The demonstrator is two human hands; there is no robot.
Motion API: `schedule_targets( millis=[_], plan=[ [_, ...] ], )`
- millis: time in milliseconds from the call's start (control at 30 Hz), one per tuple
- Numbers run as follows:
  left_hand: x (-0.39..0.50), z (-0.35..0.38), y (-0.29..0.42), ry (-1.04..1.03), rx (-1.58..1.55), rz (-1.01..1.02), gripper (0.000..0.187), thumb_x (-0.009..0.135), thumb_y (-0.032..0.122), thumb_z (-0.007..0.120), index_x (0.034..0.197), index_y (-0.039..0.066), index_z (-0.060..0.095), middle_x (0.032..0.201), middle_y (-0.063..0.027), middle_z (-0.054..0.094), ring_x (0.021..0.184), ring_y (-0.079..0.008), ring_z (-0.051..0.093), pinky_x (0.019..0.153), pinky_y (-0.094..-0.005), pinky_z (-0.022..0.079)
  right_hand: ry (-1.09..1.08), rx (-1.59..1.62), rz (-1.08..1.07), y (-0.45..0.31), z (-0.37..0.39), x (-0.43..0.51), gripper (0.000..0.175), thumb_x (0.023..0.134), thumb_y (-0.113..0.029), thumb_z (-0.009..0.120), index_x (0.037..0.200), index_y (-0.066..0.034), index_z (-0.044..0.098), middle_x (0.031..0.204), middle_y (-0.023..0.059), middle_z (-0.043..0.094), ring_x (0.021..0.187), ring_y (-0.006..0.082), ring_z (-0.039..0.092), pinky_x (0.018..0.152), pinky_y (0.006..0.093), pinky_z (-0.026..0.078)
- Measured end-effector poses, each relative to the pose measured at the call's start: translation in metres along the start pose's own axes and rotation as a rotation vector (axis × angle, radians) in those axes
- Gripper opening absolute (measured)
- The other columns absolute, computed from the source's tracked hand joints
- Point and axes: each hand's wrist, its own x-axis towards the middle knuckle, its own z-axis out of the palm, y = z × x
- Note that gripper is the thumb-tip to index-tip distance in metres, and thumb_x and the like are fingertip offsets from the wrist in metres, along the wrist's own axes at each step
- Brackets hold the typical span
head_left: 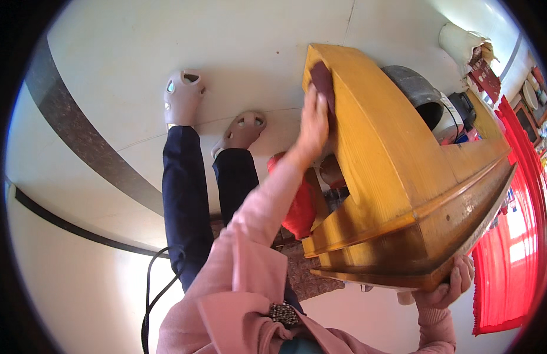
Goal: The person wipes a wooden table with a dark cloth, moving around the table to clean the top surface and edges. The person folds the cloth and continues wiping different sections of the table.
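My left hand [315, 121] presses a folded dark maroon cloth [323, 84] flat against the inner side of a leg of a yellow varnished wooden table [379, 128]. The fingers lie stretched along the cloth, near the foot of that leg. My right hand [450, 283] is curled around a corner of the tabletop's dark brown edge [428, 276], at the lower right. Below that edge, the stepped moulding and curved apron show. A red vase-like vessel [300, 210] stands behind my left forearm, which partly covers it.
My clogs [185, 95] rest on pale floor tiles beside a dark floor strip [92, 132]. Past the table are a black pot [410, 88], a white corded appliance [448, 119] and a torn pale sack [461, 44]. A red curtain [499, 274] hangs at right. A black cord [149, 287] loops at lower left.
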Motion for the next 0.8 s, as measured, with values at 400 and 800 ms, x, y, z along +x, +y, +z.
schedule_targets(
  millis=[400,800],
  plan=[
    [0.026,0.016,0.021,-0.047,0.034,0.317,0.044,0.098,0.002,0.042,0.142,-0.004,0.04,0.15,-0.0226,0.038,0.143,-0.0345,0.032,0.117,-0.0375,0.024,0.148,0.266,-0.036,0.006,0.007,0.002,0.02,0.088,-0.011,0.043,0.108,-0.0085,0.048,0.117,0.0118,0.049,0.097,0.0273,0.049,0.075,0.0424,0.043],
    [0.082,0.059,0.135,-0.782,0.957,0.246,0.04,0.096,0.027,0.051,0.129,0.007,0.06,0.123,-0.0155,0.065,0.118,-0.0358,0.057,0.103,-0.043,0.043,0.145,0.354,-0.071,0.009,0.006,0.016,0.019,0.077,-0.004,0.055,0.095,-0.009,0.058,0.102,0.0093,0.058,0.084,0.0242,0.058,0.067,0.0379,0.047]
  ],
)
